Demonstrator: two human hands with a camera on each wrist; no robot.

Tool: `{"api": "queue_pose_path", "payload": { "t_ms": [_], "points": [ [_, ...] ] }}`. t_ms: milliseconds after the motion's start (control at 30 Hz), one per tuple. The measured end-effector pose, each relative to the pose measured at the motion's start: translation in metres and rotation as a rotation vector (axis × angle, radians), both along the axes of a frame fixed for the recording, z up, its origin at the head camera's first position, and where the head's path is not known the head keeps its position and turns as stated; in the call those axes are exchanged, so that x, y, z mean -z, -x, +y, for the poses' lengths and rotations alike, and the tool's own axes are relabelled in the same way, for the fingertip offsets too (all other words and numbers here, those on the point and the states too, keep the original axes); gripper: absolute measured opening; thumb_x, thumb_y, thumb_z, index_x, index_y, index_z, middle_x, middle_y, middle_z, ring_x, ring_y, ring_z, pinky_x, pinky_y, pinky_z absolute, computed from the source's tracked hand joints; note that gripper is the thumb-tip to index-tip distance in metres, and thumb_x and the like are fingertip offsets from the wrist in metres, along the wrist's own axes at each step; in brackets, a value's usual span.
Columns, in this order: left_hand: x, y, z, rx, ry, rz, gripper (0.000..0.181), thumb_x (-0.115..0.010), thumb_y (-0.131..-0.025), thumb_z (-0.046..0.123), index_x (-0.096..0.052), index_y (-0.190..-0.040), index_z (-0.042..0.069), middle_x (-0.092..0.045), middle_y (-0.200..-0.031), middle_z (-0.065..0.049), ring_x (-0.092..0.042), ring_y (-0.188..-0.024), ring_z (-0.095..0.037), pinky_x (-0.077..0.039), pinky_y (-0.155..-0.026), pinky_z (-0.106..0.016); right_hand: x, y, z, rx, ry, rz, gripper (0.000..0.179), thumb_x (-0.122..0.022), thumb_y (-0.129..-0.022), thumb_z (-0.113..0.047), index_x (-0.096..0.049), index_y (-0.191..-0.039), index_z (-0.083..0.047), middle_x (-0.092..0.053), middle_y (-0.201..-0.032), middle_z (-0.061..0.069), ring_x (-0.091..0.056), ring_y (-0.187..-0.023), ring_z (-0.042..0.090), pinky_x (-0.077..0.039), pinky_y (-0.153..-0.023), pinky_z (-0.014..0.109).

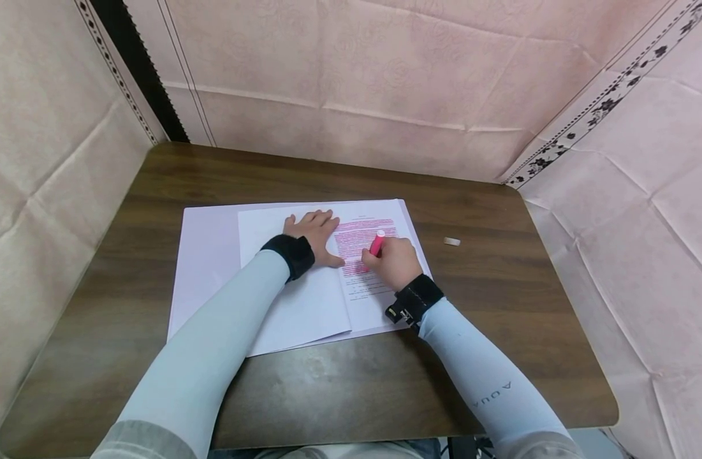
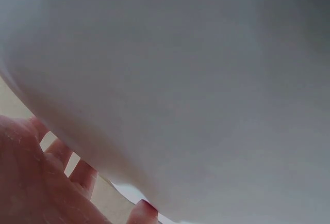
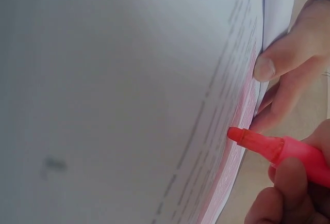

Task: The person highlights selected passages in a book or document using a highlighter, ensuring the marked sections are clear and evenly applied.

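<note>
A booklet of white sheets lies open on a pale folder (image 1: 204,261). My right hand (image 1: 400,262) grips a pink highlighter (image 1: 377,243) over the printed page (image 1: 366,315). Most of that page's upper lines carry pink marking; the lowest lines are plain black print. In the right wrist view the highlighter's tip (image 3: 235,133) is right at the marked text. My left hand (image 1: 316,236) rests with fingers spread on the blank sheet (image 1: 296,303), its thumb reaching the edge of the printed page. White paper fills most of the left wrist view, beside the left fingers (image 2: 85,175).
A small whitish piece (image 1: 451,241) lies on the brown wooden table (image 1: 488,280), right of the folder. Pale pink cloth walls (image 1: 339,83) enclose the table at the back and both sides. The table's front edge runs below the forearms.
</note>
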State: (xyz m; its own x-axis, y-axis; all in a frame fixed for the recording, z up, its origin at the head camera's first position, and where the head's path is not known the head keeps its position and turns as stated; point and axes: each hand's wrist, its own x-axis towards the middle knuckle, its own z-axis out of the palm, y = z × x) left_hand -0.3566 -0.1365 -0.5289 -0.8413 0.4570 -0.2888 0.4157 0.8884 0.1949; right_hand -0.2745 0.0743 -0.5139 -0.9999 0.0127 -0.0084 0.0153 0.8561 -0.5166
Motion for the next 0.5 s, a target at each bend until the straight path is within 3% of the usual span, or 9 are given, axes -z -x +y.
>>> {"api": "queue_pose_path", "payload": {
  "t_ms": [233,500],
  "points": [
    [0.0055,0.0037,-0.0001,0.008,0.0,0.004,0.116,-0.069,-0.088,0.081,-0.023,-0.177,0.025,-0.015,-0.184,-0.004,-0.017,-0.167,-0.034,-0.01,-0.13,-0.072,-0.0006,0.0005,0.0039,0.021,-0.006,-0.026,0.035,-0.08,-0.102,-0.034,-0.072,-0.078,-0.01,-0.062,-0.063,0.006,-0.062,-0.058,0.028,-0.041,-0.051,0.028],
    [0.0077,0.0052,-0.0003,0.008,0.002,0.005,0.115,-0.067,-0.088,0.082,-0.022,-0.177,0.025,-0.013,-0.185,-0.003,-0.016,-0.167,-0.033,-0.008,-0.13,-0.071,-0.0014,0.0003,0.0104,0.022,-0.053,0.014,0.035,-0.079,-0.102,-0.035,-0.072,-0.079,-0.01,-0.062,-0.063,0.005,-0.06,-0.059,0.027,-0.044,-0.052,0.029]
  ]
}}
